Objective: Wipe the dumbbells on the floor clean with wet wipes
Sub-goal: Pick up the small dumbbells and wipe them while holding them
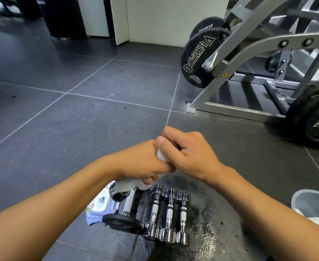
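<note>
My left hand (143, 162) and my right hand (188, 153) meet above the floor, and both grip a white wet wipe (161, 154) bunched between them. More of the wipe hangs below my left hand over a shiny chrome dumbbell head (118, 195). Three small chrome dumbbells (169, 215) lie side by side on a wet dark floor patch just below my hands. To their left lies a larger dumbbell (123, 222) with a black end and a chrome handle. What the wipe wraps is hidden by my fingers.
A wet wipes packet (100, 206) lies on the floor left of the dumbbells. A grey weight machine (249, 59) with black plates (196, 59) stands at the right back. More black plates (316, 121) stand at the right edge. A grey shoe (314, 206) is at lower right.
</note>
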`<state>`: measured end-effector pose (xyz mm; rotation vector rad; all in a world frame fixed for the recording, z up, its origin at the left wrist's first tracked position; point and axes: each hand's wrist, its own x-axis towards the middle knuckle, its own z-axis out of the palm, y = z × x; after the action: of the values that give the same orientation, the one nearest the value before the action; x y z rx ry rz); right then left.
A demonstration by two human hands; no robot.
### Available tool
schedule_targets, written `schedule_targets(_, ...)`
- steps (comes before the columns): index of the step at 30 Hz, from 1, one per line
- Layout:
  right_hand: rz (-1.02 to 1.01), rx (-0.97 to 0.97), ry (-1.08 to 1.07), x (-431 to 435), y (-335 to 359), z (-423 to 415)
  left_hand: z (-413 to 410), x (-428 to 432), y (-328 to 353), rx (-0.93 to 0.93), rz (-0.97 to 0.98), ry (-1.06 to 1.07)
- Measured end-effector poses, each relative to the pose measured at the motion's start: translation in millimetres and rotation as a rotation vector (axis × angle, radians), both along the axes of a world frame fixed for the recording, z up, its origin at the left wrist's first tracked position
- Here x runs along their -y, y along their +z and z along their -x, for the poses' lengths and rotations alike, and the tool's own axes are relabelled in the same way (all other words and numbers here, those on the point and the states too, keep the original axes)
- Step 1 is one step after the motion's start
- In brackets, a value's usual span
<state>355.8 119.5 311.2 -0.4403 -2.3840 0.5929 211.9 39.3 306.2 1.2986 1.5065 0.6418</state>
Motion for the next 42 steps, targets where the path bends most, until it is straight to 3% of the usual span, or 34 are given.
schedule_targets(8, 0.083, -0.191, -0.049, -7, 17, -6, -3, 17, 14, 0.321, 0.229, -0.141)
schedule_targets(13, 0.197, -0.212, -0.080, -11, 17, -8, -7, 15, 15, 0.356, 0.250, -0.124)
schedule_targets(17, 0.259, -0.172, -0.222, -13, 15, -8, -9, 12, 8, 0.122, 0.088, -0.013)
schedule_targets(21, 0.397, -0.028, -0.423, -16, 11, -1, -16, -1, 5, -0.423, -0.129, 0.088)
schedule_targets(23, 0.553, 0.082, -0.487, -19, 10, 1, -20, -6, 2, -0.680, -0.161, 0.099)
schedule_targets(26, 0.990, 0.295, -0.489, -20, 9, 0, -19, -3, 0, -0.919, -0.184, 0.127)
schedule_targets(28, 1.066, 0.352, -0.437, -21, 8, -1, -16, -1, 0, -1.045, -0.200, 0.109)
schedule_targets(30, 0.951, 0.255, -0.339, -22, 8, -1, -12, -5, 2, -0.969, -0.243, 0.134)
schedule_targets(32, 0.676, 0.147, -0.211, -23, 12, -3, -8, -10, 5, -0.807, -0.220, 0.104)
schedule_targets(36, 0.424, 0.111, 0.129, -25, 23, -17, -3, -5, 14, -0.267, -0.094, 0.130)
schedule_targets(38, 0.299, 0.163, 0.205, -24, 27, -22, 1, 0, 16, -0.101, -0.051, 0.143)
schedule_targets(40, 0.200, 0.198, 0.199, -22, 28, -23, 4, 0, 17, -0.151, -0.066, 0.145)
schedule_targets(42, 0.220, 0.205, 0.146, -18, 26, -21, 7, -3, 19, -0.424, -0.158, 0.068)
